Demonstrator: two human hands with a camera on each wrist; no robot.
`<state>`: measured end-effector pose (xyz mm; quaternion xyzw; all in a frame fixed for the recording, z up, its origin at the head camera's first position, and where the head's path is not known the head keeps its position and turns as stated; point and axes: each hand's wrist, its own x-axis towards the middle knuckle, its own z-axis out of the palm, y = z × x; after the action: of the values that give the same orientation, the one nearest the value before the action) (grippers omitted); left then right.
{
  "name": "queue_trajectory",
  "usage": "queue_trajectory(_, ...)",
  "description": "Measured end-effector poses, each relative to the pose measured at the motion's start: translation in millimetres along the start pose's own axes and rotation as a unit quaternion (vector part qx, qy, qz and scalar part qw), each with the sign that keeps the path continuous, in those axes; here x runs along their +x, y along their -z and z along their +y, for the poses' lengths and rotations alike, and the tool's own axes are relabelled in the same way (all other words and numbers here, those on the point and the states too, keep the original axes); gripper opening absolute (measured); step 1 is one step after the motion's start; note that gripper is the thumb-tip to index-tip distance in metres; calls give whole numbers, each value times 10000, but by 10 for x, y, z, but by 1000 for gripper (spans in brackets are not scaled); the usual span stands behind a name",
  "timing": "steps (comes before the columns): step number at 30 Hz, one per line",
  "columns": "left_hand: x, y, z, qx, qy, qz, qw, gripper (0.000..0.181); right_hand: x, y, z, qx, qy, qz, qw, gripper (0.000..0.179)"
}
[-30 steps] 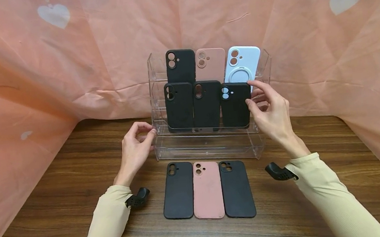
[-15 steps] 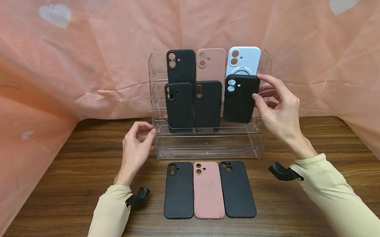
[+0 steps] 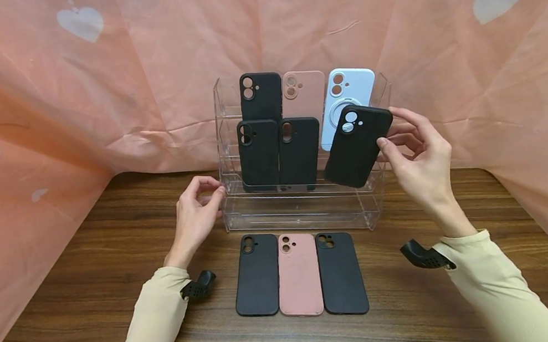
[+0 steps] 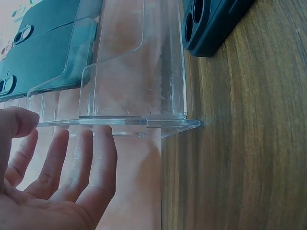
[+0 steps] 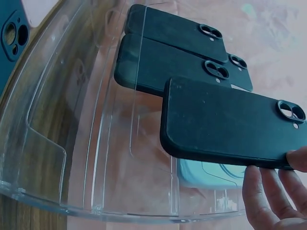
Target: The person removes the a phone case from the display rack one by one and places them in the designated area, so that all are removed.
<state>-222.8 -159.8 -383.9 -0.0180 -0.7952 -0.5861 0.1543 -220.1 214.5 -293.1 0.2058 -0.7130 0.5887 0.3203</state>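
My right hand [image 3: 423, 158] pinches a black phone case [image 3: 359, 145] by its right edge, thumb in front and fingers behind. The case leans tilted in front of the clear tiered display stand [image 3: 304, 221], partly overlapping the white phone case [image 3: 346, 124] with a ring. At the stand's left side, my left hand [image 3: 195, 212] grips the edge of the side panel; in the left wrist view its fingertips [image 4: 103, 132] meet the panel's outside. Two black cases [image 3: 259, 156] [image 3: 299, 151] stand in the front row. Behind are another black case [image 3: 263, 97] and a pink case [image 3: 304, 94].
Before the stand, a black case [image 3: 257, 278], a pink case [image 3: 299, 280] and another black case [image 3: 342, 275] lie side by side on the wooden table [image 3: 117, 299]. Pink cloth [image 3: 166, 54] with white hearts hangs around the back and sides.
My right hand has lifted the black case up from the stand's front tier and drawn it rightward, tilting it. More of the white case's lower part now shows. My left hand has stayed put.
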Motion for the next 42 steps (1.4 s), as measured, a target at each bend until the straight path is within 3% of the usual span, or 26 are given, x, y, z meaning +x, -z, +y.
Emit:
queue_trajectory(8,-1,5,-6,-50,22,-3,10000,20,-69,118,-27,728,-472,-101,9962,57)
queue_trajectory(20,3,-2,-5,-64,-20,4,10000,19,-189,308,-6,1177,-860,-379,9886,59)
queue_trajectory(42,-11,-20,2,128,-44,229,9996,17,-548,503,149,858,-1420,-1105,9799,59)
